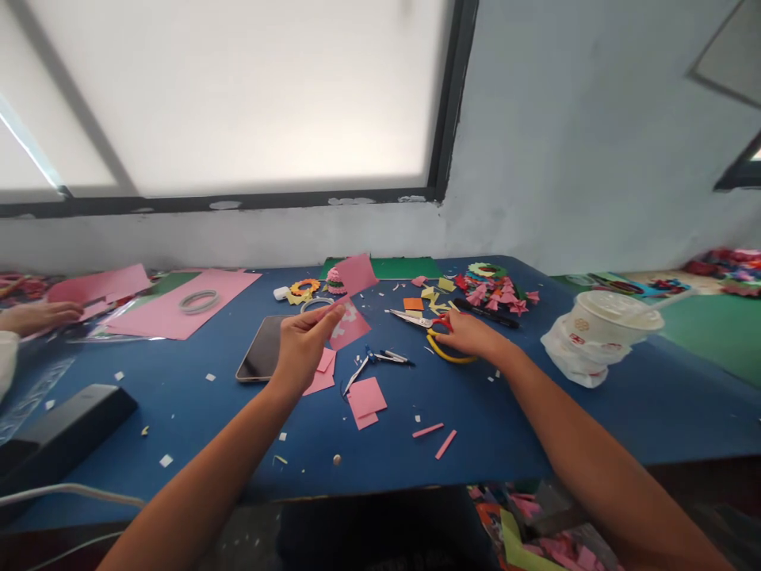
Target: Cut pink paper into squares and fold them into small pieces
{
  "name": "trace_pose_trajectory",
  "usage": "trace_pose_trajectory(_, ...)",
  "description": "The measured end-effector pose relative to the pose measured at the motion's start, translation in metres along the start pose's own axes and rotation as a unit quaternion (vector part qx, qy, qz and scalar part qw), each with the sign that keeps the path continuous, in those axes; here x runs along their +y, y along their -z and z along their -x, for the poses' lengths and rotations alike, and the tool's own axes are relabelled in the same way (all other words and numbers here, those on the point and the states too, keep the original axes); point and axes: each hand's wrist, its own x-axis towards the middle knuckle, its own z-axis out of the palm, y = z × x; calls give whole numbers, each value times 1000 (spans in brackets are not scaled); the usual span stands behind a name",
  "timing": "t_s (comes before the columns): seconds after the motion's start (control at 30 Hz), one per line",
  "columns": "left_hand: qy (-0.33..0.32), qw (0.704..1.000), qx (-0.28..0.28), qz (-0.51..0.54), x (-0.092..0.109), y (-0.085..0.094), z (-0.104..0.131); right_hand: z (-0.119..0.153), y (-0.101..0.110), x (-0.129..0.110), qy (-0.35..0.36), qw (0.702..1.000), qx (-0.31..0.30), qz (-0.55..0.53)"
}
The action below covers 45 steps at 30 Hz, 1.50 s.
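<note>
My left hand (303, 345) pinches pink paper (357, 275), raised above the table. The lower part of that paper has a jagged pattern of openings or pale marks; I cannot tell which. On the right, my right hand (472, 333) closes on the red and yellow handles of a pair of scissors (410, 319), whose blades point left and look slightly apart. Between my hands lies a drawing compass (372, 358) with blue and silver parts. Pink paper squares (367, 399) are stacked in front of it, and two thin pink strips (445, 444) lie nearer the front edge.
A phone (261, 349) lies beside my left hand. Pink folded paper pieces (493, 289) are heaped behind my right hand. A lidded white cup (606, 325) stands at right. Another person's hand (41, 317) rests at far left, near pink sheets (190, 305) under a tape roll (199, 301).
</note>
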Motion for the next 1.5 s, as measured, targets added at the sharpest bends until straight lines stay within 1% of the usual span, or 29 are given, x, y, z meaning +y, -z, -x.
trace_pose_trajectory(0.1,11,999,-2,52,2,1,-1,1,-3,-10,40,997,32,-57)
trace_pose_trajectory(0.17,7,998,-5,66,6,2,0,4,-4,-20,80,987,32,-137)
trace_pose_trajectory(0.23,-4,998,-6,67,9,3,2,10,-6,-32,140,946,-3,-291)
trace_pose_trajectory(0.27,-12,998,-6,65,10,4,3,14,-7,-38,166,927,-31,-334)
trace_pose_trajectory(0.3,-19,998,-5,64,10,5,4,19,-7,-44,184,918,-58,-346)
trace_pose_trajectory(0.37,-31,997,-2,64,9,7,4,28,-9,-53,207,908,-86,-354)
trace_pose_trajectory(0.43,-39,997,0,68,9,8,4,36,-10,-61,219,902,-96,-359)
trace_pose_trajectory(0.53,-46,996,-1,72,9,9,4,42,-13,-67,209,904,-106,-359)
trace_pose_trajectory(0.63,-40,997,0,62,10,8,5,42,-15,-68,221,909,-93,-339)
trace_pose_trajectory(0.73,-37,999,6,31,13,7,6,42,-18,-69,253,906,-77,-330)
trace_pose_trajectory(0.83,-50,999,-3,5,16,5,9,44,-20,-72,266,905,-65,-327)
trace_pose_trajectory(0.97,-65,997,-21,-23,18,2,13,49,-21,-78,262,907,-51,-324)
trace_pose_trajectory(1.13,-42,998,-36,-26,17,-1,15,52,-22,-83,255,913,-26,-318)
trace_pose_trajectory(1.37,-39,999,-19,-21,20,-3,19,58,-26,-91,248,905,-22,-346)
trace_pose_trajectory(1.5,-46,999,-8,-27,19,-4,19,60,-26,-92,246,907,-15,-343)
